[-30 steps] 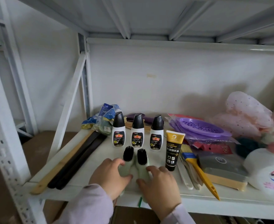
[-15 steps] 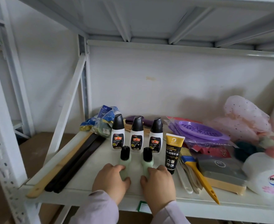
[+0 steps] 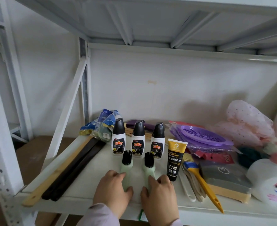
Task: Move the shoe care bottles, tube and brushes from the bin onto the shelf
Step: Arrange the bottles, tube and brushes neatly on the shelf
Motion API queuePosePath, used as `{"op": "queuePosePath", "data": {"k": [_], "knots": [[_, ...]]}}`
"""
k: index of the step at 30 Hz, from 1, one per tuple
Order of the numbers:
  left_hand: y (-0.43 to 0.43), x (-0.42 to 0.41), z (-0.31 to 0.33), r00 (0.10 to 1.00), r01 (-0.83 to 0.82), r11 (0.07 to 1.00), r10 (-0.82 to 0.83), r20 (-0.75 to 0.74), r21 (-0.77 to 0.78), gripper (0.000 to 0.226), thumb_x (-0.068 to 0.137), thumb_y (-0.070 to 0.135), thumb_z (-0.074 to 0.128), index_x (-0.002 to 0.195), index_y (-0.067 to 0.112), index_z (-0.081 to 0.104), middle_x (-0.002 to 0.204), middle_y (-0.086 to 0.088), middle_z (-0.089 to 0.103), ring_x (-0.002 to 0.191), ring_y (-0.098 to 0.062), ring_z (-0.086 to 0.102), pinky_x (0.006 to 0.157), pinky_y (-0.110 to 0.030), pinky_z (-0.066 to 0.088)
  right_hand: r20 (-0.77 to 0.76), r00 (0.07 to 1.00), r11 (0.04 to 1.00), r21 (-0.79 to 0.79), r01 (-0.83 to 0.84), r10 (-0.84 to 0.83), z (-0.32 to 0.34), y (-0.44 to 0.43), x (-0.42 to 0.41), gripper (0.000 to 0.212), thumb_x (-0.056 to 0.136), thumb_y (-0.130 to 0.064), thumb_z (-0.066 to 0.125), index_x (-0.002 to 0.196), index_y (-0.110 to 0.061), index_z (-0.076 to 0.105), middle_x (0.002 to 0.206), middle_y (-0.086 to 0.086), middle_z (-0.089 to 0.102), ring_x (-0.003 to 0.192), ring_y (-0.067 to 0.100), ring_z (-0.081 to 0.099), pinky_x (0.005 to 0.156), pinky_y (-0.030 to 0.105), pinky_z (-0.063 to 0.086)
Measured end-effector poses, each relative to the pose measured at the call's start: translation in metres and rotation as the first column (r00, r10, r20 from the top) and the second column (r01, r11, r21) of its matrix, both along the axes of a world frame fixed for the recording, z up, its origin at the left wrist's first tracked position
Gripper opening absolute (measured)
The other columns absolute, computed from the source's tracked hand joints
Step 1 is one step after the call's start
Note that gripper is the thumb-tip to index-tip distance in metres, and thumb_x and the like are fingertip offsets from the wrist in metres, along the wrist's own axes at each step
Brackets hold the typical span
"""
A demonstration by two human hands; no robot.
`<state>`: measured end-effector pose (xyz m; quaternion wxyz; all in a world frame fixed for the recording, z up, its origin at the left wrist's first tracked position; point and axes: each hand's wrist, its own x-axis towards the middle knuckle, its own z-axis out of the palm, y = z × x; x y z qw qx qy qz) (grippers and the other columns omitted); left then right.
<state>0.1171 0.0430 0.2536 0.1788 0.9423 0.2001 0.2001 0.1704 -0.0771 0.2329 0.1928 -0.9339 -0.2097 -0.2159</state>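
Lying parallel: pale-green brushes, black bristles, under hands.

White shelf, three bottles, tube, two brushes

Head view, close, facing forward-down onto shelf

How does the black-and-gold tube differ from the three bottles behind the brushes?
The tube is black with a gold shoulder; the three bottles are white with black tops. The tube stands on its cap, wide end up; the bottles stand cap up. It stands alone, right of their row. All stand upright on the shelf.
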Motion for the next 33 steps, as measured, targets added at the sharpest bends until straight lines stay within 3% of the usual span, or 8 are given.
{"op": "queuePosePath", "data": {"k": [18,31,33], "knots": [[-0.003,0.000,-0.002,1.000,-0.012,1.000,0.012,0.003,-0.025,0.058,0.080,0.049,0.055,0.134,0.031,0.045,0.121,0.002,0.053,0.115,-0.016,0.053,0.097,-0.023,0.041,0.029,1.000,0.999,0.032,-0.010,0.009,-0.005,0.000,0.003,0.030,0.038,-0.033,0.081,0.055,-0.021,0.060,0.056,0.000,0.050,0.042,0.020,0.053,0.040,0.023,0.047],[-0.007,-0.005,0.006,1.000,-0.015,0.998,0.016,0.012,-0.066,0.056,0.079,0.054,0.056,0.130,0.031,0.048,0.116,0.000,0.054,0.108,-0.017,0.055,0.090,-0.024,0.045,-0.018,0.998,0.995,0.080,-0.061,0.063,0.002,-0.009,-0.010,0.038,0.048,-0.042,0.078,0.072,-0.017,0.063,0.066,0.003,0.058,0.054,0.024,0.061,0.048,0.027,0.053],[-0.009,-0.014,0.006,0.998,-0.036,0.998,0.039,0.058,-0.049,0.053,0.079,0.053,0.058,0.127,0.031,0.051,0.113,0.001,0.055,0.104,-0.017,0.056,0.086,-0.024,0.045,-0.016,0.996,0.989,0.119,-0.083,0.085,0.004,-0.014,-0.013,0.043,0.053,-0.044,0.076,0.085,-0.017,0.066,0.075,0.006,0.061,0.062,0.026,0.064,0.055,0.029,0.055]]}}
